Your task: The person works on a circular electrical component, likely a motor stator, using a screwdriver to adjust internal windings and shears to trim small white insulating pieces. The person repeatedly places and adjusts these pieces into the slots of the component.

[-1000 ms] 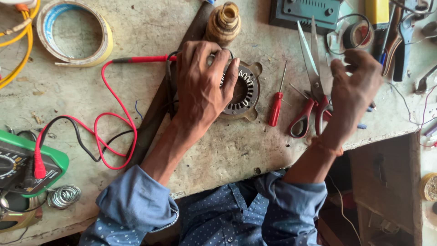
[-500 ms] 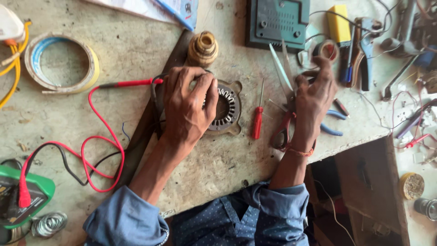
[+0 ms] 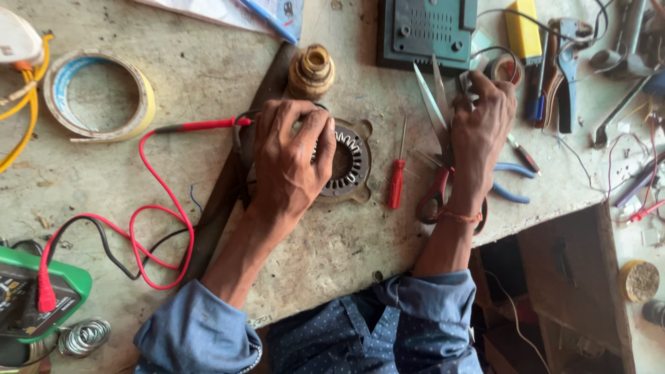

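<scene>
Motor stator point(image 3: 344, 163) under left hand point(image 3: 287, 163), right hand point(image 3: 481, 128) moved farther

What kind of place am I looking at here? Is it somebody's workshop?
Most likely a small electrical repair bench. The left hand rests on a motor stator, a red test lead runs to a green multimeter, and the right hand reaches among scissors, a red screwdriver and pliers.

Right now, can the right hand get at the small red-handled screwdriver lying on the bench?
Probably yes: the red-handled screwdriver lies bare beside the right hand, which rests over the long scissors; nothing covers it.
</scene>
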